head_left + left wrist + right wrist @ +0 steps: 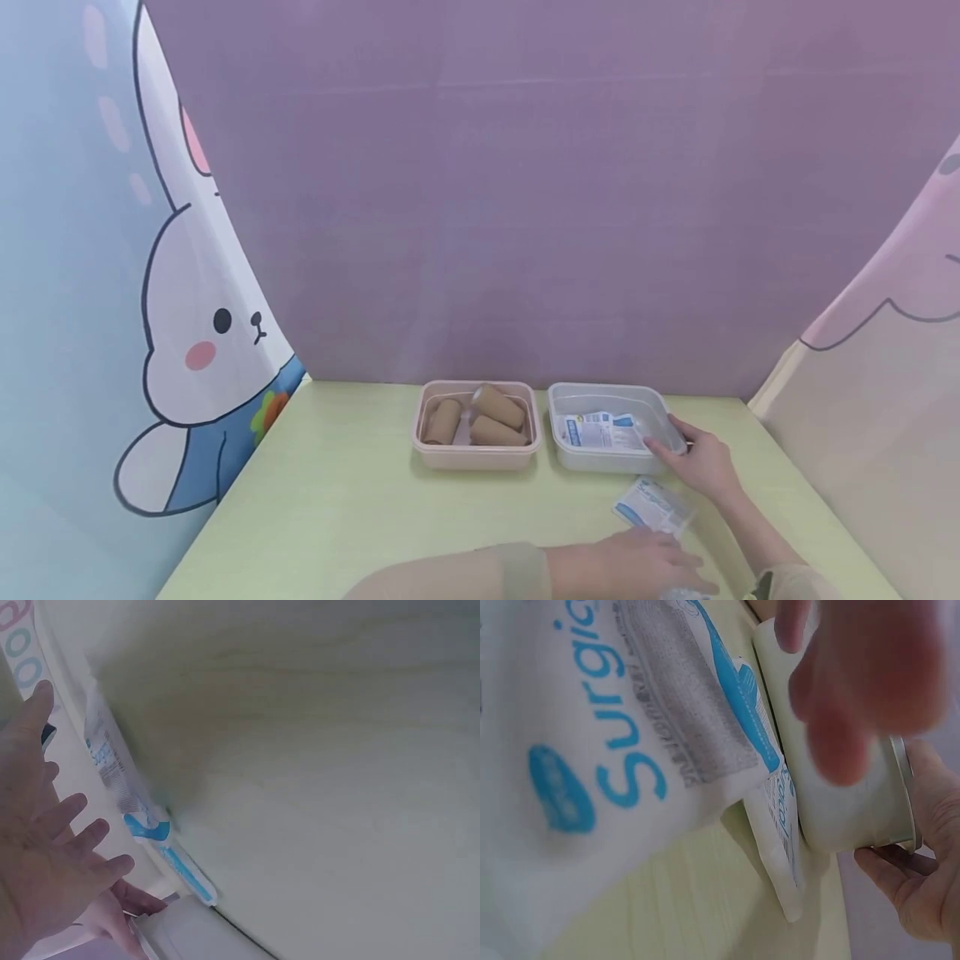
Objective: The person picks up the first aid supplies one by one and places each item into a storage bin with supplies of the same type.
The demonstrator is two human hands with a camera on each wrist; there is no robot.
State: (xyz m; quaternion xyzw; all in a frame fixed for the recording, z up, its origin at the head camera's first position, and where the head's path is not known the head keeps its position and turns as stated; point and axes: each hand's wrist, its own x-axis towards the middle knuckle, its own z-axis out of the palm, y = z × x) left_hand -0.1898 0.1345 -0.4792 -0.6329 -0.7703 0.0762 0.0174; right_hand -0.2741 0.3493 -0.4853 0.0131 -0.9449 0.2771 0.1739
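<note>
My right hand (701, 462) grips the right end of a white plastic box (600, 461), thumb and fingers on its rim. Inside lie several white-and-blue packets (596, 432). Below the box, on the table, is a similar packet (652, 504) with "Surgical"-type lettering. My left hand (648, 562), blurred in the head view, reaches across from the left just over it; the left wrist view shows its fingers (90, 832) apart and fairly straight, gripping nothing. A shiny clear wrapper (684, 594) is partly hidden beneath that hand. Close up, a printed packet (622, 735) fills the right wrist view's left side.
Left of the white box stands a pink box (476, 457) holding brown rolls (498, 407). Both boxes are near the back edge of the pale yellow table (337, 492). A purple cloth wall (517, 208) rises behind, with printed curtains (202, 333) at the sides.
</note>
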